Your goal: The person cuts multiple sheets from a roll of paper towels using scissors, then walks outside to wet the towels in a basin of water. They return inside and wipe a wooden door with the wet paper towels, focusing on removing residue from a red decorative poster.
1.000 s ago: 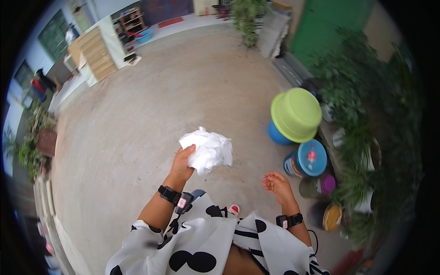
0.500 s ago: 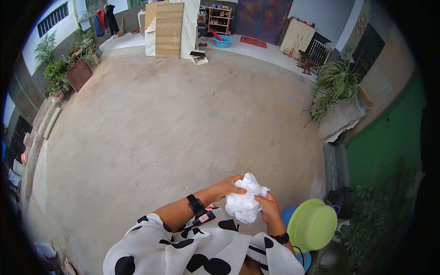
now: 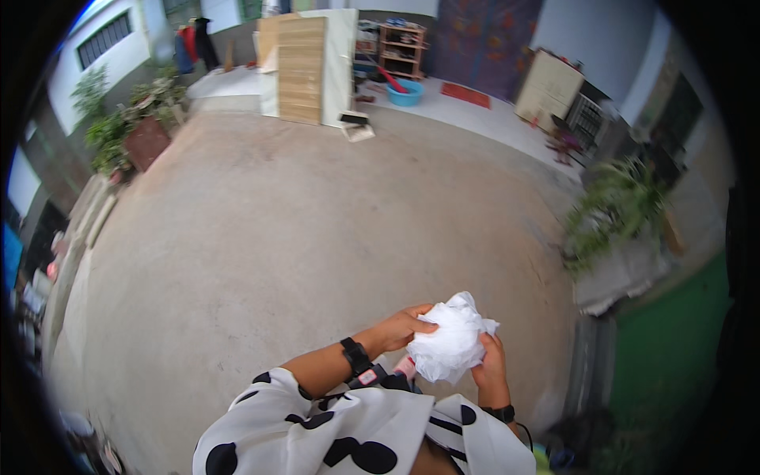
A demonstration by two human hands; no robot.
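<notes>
The left hand (image 3: 405, 328) and right hand (image 3: 491, 366) have their grip clamped on a crumpled white bundle (image 3: 451, 340), its material unclear, which hides some fingers and is held above the concrete floor (image 3: 317, 222).

A home's open-air courtyard, in daylight, around me where I stand.
I face a wide concrete floor (image 3: 277, 229) edged by house walls, one with a barred window (image 3: 104, 39). Ahead, a raised pale walkway (image 3: 475, 117) holds a shelved rack (image 3: 401, 57), a blue basin (image 3: 405, 96) and a red mat (image 3: 466, 95) by a purple patterned doorway covering (image 3: 487, 39). Far left, clothes (image 3: 206, 46) hang beyond leafy plants (image 3: 103, 133); more greenery (image 3: 609, 210) grows to my right.
</notes>
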